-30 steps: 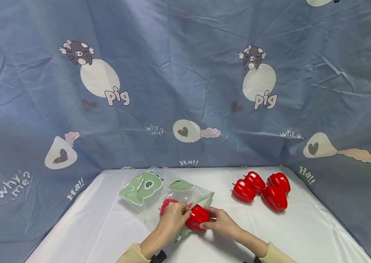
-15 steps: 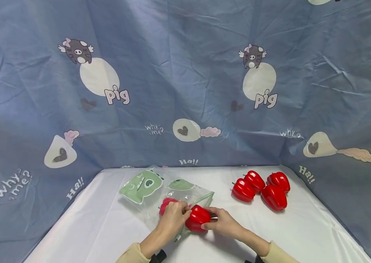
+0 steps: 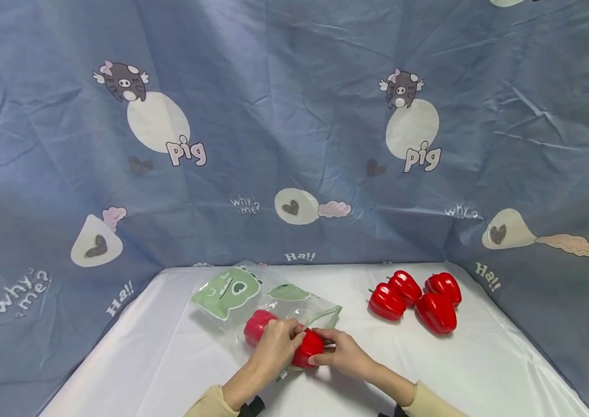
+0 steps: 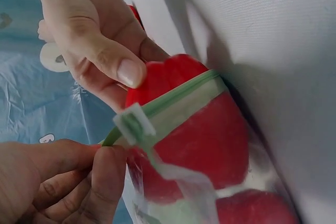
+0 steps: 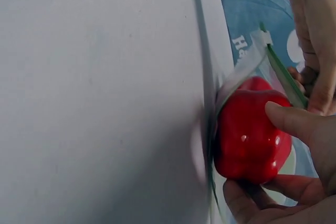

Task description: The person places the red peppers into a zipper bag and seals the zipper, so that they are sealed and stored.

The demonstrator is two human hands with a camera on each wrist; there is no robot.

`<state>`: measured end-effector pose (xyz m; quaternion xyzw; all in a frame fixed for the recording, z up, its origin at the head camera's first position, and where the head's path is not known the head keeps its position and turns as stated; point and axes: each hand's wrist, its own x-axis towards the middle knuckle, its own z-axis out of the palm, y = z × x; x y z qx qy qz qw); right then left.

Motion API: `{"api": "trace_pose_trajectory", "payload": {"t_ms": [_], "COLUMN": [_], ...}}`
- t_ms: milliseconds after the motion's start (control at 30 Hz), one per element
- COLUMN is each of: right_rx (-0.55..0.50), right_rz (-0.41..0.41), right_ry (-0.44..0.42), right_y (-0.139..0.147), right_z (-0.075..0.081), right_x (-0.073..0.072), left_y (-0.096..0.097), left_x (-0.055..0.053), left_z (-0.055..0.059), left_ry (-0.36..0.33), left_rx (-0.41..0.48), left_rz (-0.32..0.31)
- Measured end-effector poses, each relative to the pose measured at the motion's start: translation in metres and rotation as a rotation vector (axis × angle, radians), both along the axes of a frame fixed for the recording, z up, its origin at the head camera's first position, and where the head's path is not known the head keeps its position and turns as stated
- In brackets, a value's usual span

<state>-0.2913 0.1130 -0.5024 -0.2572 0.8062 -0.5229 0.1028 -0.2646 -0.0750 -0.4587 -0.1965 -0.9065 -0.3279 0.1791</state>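
A clear zip bag (image 3: 226, 295) with green cartoon prints lies on the white table, its mouth towards the right. My left hand (image 3: 273, 343) pinches the bag's green top edge (image 4: 109, 136) between thumb and fingers, near a pale slider (image 4: 135, 123). In my right hand (image 3: 347, 351), thumb and fingertips grip a red bell pepper (image 5: 252, 135) by its end. Much of this pepper sits inside the bag mouth, behind the plastic in the left wrist view, while its gripped end sticks out. Deeper in the bag rests another red bell pepper (image 3: 258, 327).
Several loose red bell peppers (image 3: 436, 314) stand in a cluster at the back right of the white table (image 3: 487, 370). A blue printed cloth (image 3: 294, 150) hangs behind the table and along its sides.
My right hand has moved left, pushing the held pepper further into the bag. The pepper inside has shifted left and back. My left hand keeps its pinch on the edge.
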Motion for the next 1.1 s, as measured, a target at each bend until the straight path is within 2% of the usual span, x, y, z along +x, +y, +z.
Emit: {"api": "trace_pose_trajectory", "payload": {"t_ms": [200, 333, 633, 900, 1100], "right_rx": [0.029, -0.003, -0.033, -0.059, -0.041], "right_rz": [-0.051, -0.075, -0.085, -0.087, -0.099], "right_ry": [0.026, 0.003, 0.017, 0.072, 0.095], "right_y": [-0.009, -0.013, -0.023, -0.032, -0.037], "right_z": [-0.002, -0.003, -0.01, -0.011, -0.013], "right_x": [0.0, 0.0, 0.002, 0.0, -0.006], "left_y": [0.001, 0.001, 0.0, 0.001, 0.001], "left_x": [0.001, 0.002, 0.002, 0.001, 0.0], "left_z": [0.0, 0.001, 0.003, 0.001, 0.0], "left_ry": [0.009, 0.025, 0.007, 0.07, 0.07], "left_rx": [-0.005, 0.006, 0.011, -0.021, -0.017], "left_rz": [0.002, -0.002, -0.01, 0.014, 0.008]}}
